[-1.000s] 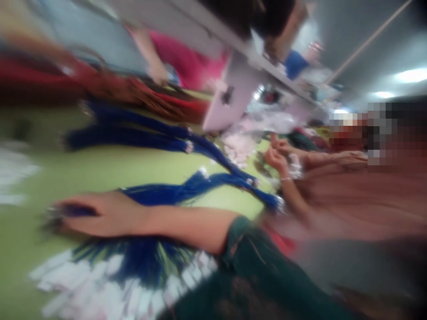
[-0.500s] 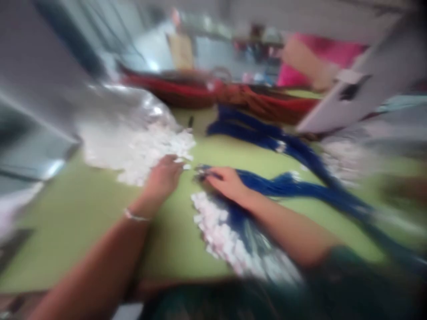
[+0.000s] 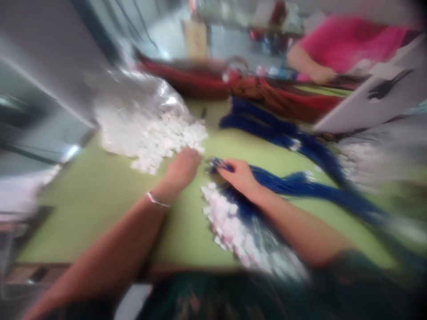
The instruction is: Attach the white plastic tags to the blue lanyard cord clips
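Observation:
My right hand (image 3: 240, 177) is closed, thumb and fingers pinching a bundle of blue cords (image 3: 280, 181) close to its metallic-looking end. My left hand (image 3: 183, 169) is held just left of that end, its fingers curled together; what they hold, if anything, is hidden. Right beyond it lies a heap of small white pieces (image 3: 167, 138), spilling from a clear plastic bag (image 3: 133, 98). Beneath my right forearm is a second group of white pieces (image 3: 230, 222), beside blue cords and clear plastic. Blur hides fine detail.
More blue cords (image 3: 260, 129) cross the green tabletop (image 3: 100, 209). Red and brown bundles (image 3: 267, 93) lie along the back. A grey panel (image 3: 363, 98) stands at the right, near another bag of white pieces (image 3: 353, 164). Across the table is a person in a pink top (image 3: 353, 44).
My left hand has moved right, from the heap's edge closer to the cord end. My right hand keeps its grip. The view has shifted, showing more of the person opposite.

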`<state>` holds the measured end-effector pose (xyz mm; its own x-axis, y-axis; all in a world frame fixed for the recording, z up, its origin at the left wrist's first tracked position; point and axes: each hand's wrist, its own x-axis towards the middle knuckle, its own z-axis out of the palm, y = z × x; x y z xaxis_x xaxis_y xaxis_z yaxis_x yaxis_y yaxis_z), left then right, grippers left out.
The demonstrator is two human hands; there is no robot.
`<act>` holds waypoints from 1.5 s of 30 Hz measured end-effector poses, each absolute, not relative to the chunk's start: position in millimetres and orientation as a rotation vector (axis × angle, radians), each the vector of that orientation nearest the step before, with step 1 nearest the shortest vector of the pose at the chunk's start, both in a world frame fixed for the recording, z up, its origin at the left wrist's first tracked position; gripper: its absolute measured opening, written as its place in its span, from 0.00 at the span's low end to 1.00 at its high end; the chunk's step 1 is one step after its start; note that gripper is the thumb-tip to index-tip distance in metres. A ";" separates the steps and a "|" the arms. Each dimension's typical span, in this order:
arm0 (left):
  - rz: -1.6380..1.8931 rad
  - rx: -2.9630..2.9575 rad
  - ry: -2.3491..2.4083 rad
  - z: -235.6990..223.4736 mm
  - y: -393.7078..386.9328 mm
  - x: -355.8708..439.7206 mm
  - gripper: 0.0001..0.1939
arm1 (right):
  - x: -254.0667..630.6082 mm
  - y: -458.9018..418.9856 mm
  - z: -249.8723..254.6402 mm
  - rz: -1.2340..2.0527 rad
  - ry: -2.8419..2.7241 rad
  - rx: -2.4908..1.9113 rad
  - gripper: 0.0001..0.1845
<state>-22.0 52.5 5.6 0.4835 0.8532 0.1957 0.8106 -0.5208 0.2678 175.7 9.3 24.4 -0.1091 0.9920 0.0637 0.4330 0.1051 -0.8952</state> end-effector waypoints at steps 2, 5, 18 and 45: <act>0.590 2.486 1.509 11.7 48.1 -23.0 0.18 | 176.7 8.1 26.0 1.026 -1.619 -1.402 0.09; 0.891 2.157 1.528 23.8 39.2 -25.3 0.18 | 177.3 6.5 29.1 1.096 -1.579 -1.367 0.11; 0.955 0.871 0.908 8.6 16.9 2.2 0.11 | 173.5 -6.0 28.4 0.866 -1.584 -1.402 0.06; 0.991 0.966 0.972 -0.9 15.2 4.2 0.12 | 171.5 -3.7 24.4 0.704 -1.691 -1.491 0.07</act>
<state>4.2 15.2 -0.9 0.2456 0.9494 -0.1957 -0.2136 0.2500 0.9444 171.5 -3.7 24.4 -0.0290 0.9830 0.1814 0.5641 0.1659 -0.8089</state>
